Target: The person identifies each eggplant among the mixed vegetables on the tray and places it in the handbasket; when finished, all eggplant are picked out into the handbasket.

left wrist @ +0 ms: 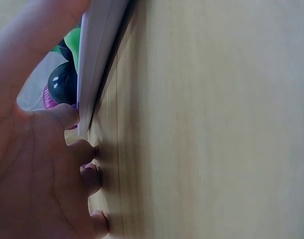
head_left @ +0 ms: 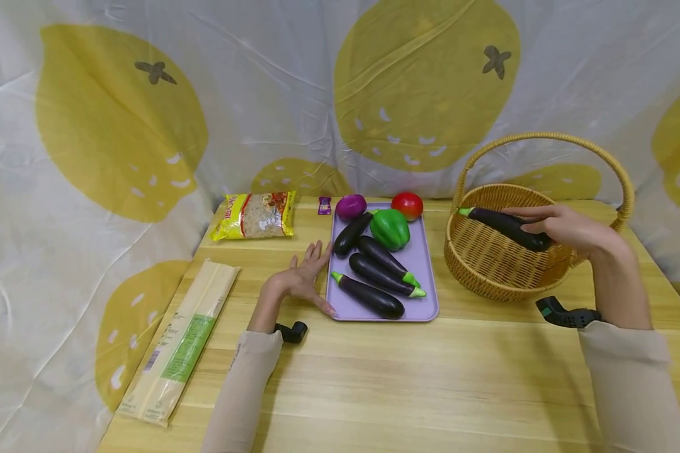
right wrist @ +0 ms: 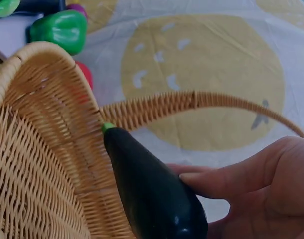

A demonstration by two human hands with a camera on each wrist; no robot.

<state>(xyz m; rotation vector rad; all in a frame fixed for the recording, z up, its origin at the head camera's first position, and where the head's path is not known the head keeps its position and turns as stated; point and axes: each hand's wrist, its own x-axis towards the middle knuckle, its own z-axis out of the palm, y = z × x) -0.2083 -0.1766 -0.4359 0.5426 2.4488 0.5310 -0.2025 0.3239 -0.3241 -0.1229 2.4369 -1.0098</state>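
Over the wicker basket [head_left: 490, 286], my right hand [head_left: 575, 229] grips a dark eggplant [head_left: 507, 228] by its thick end, its green stem pointing left. In the right wrist view the thumb lies along that eggplant [right wrist: 152, 184], and the woven basket wall [right wrist: 47, 149] is beside it. My left hand [head_left: 303, 277] has its fingers spread at the left edge of the lilac tray [head_left: 340, 308]. Thumb and fingertips touch the tray's rim in the left wrist view. Several eggplants [head_left: 368, 296], a green bell pepper [head_left: 390, 228], a purple onion-like vegetable [head_left: 351, 206] and a red tomato-like one [head_left: 407, 206] lie on the tray.
A yellow food packet [head_left: 255, 216] and a small purple wrapped sweet [head_left: 324, 206] lie left of the tray at the back. A long pale noodle-like pack [head_left: 181, 343] lies along the table's left side. Behind hangs a lemon-print cloth [head_left: 272, 94]; the basket's tall handle [head_left: 546, 136] arches above it.
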